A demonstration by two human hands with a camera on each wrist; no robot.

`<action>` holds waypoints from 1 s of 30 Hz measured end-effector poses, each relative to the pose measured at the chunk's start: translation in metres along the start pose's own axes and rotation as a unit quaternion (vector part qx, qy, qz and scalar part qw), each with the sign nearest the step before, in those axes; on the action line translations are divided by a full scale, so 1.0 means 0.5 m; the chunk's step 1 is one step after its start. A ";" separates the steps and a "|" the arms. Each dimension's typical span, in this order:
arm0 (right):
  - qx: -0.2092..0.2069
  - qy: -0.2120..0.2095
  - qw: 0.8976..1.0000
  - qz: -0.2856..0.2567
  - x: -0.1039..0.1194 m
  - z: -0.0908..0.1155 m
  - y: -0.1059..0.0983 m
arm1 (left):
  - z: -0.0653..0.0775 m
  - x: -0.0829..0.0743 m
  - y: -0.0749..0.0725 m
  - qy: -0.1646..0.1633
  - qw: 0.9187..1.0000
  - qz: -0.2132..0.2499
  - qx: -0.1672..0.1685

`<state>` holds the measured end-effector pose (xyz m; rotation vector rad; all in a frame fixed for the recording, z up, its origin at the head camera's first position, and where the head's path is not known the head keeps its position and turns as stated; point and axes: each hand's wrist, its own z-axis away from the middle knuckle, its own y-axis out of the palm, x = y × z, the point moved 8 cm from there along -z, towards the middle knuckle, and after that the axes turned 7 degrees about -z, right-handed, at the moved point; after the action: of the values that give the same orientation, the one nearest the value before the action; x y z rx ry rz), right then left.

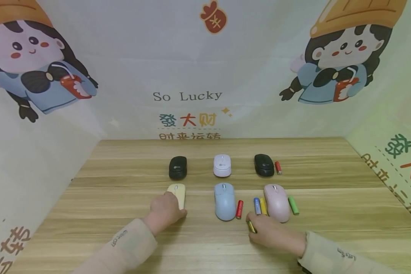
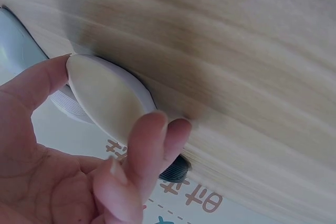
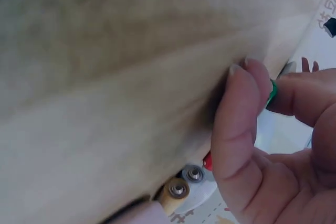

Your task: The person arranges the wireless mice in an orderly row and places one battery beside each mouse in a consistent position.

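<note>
On the left of the table, my left hand (image 1: pixel 166 210) grips a pale yellow computer mouse (image 1: pixel 180 194), thumb on one side and fingers on the other. The left wrist view shows the rounded back of this yellow mouse (image 2: pixel 107 93) between thumb and fingers. Between thumb and fingertips my right hand (image 1: pixel 268 230) pinches a small battery (image 1: pixel 252 227); mostly covered, it shows green in the right wrist view. Just beyond that hand lie a blue battery (image 1: pixel 257 206) and a yellow battery (image 1: pixel 263 205), left of a pink mouse (image 1: pixel 277 203).
A light blue mouse (image 1: pixel 225 201) stands mid-table, a red battery (image 1: pixel 239 209) at its right. The back row has a black mouse (image 1: pixel 177 168), a white mouse (image 1: pixel 222 165) and another black mouse (image 1: pixel 264 165) beside a red battery (image 1: pixel 278 168). A green battery (image 1: pixel 293 206) lies right of the pink mouse.
</note>
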<state>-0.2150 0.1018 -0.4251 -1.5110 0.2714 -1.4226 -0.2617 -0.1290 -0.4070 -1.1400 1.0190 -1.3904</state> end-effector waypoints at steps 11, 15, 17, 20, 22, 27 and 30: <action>-0.009 0.083 0.996 -0.036 0.003 -0.102 -0.116 | 0.002 0.007 0.002 -0.006 1.000 0.005 0.004; -0.023 0.097 0.994 -0.033 -0.018 -0.188 -0.169 | 0.003 0.004 -0.001 0.000 1.000 -0.003 0.003; -0.021 0.110 0.993 -0.041 -0.036 -0.226 -0.177 | 0.003 0.003 -0.001 0.002 1.000 -0.003 0.002; -0.015 0.129 0.990 -0.053 -0.057 -0.272 -0.174 | 0.004 0.003 -0.002 0.002 1.000 0.001 0.002; -0.010 0.137 0.989 -0.054 -0.062 -0.291 -0.168 | 0.004 0.004 -0.003 0.000 1.000 0.005 0.003; -0.003 0.165 0.986 -0.036 -0.069 -0.319 -0.151 | 0.005 0.004 -0.006 -0.002 1.000 0.009 0.002; 0.004 0.177 0.984 -0.029 -0.094 -0.340 -0.137 | 0.005 0.004 -0.006 0.001 1.000 0.006 0.002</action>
<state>-0.4033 0.0847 -0.4355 -1.2617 0.4393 -1.7360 -0.2598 -0.1307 -0.4034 -1.1281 1.0238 -1.3835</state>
